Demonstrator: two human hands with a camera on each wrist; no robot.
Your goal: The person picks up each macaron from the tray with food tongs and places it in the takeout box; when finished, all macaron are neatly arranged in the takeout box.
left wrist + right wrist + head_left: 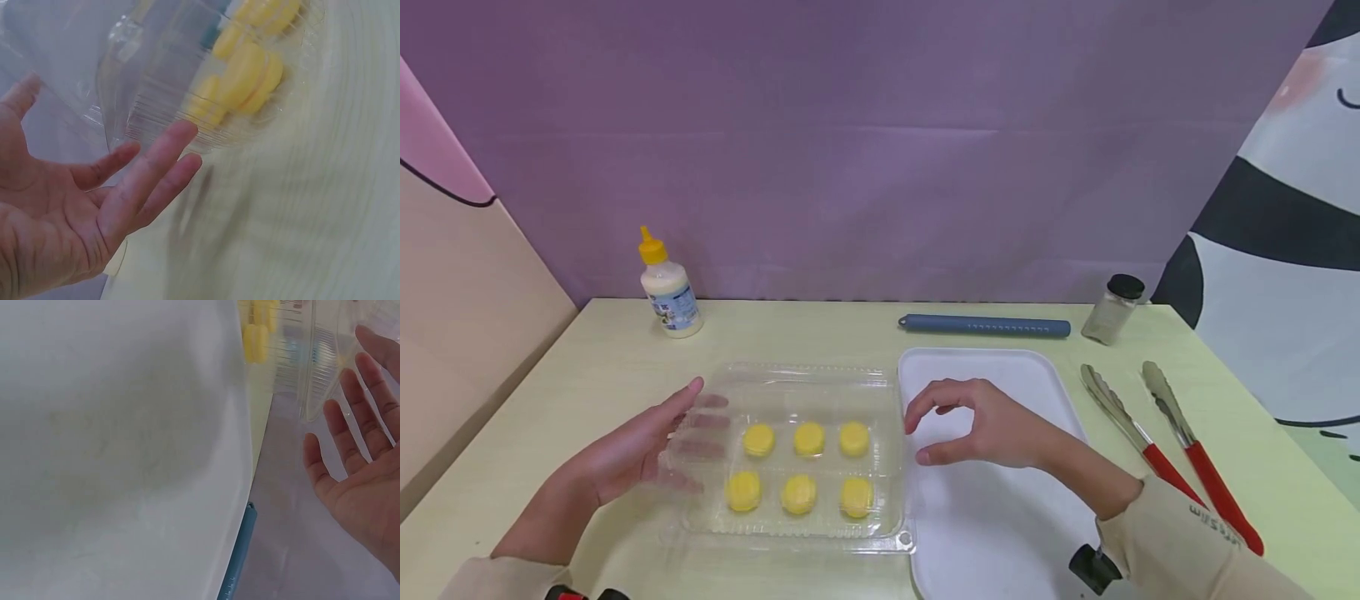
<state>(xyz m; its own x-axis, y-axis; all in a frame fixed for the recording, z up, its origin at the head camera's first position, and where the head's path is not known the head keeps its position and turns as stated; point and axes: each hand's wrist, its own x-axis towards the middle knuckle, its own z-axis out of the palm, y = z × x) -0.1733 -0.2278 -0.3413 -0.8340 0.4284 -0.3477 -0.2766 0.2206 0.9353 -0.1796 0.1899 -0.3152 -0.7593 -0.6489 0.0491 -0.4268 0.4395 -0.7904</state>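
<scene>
A clear plastic clamshell box (805, 527) lies on the table, with several yellow macarons (799, 495) in two rows inside. Its lid is over them, but whether it is fully closed I cannot tell. My left hand (632, 450) is at the box's left side, its spread fingers partly seen through the plastic; in the left wrist view the fingertips are close to the ribbed wall. Beyond the box's right edge, above a white tray (985, 533), hovers my right hand (992, 425). Its thumb and fingers are apart with nothing between them.
At the back left stands a white glue bottle (672, 292) with a yellow cap. Behind the tray lies a blue-grey rod (985, 326), near a black-capped jar (1108, 317). Red-handled metal tongs (1213, 483) rest on the right. A purple backdrop (850, 167) rises behind.
</scene>
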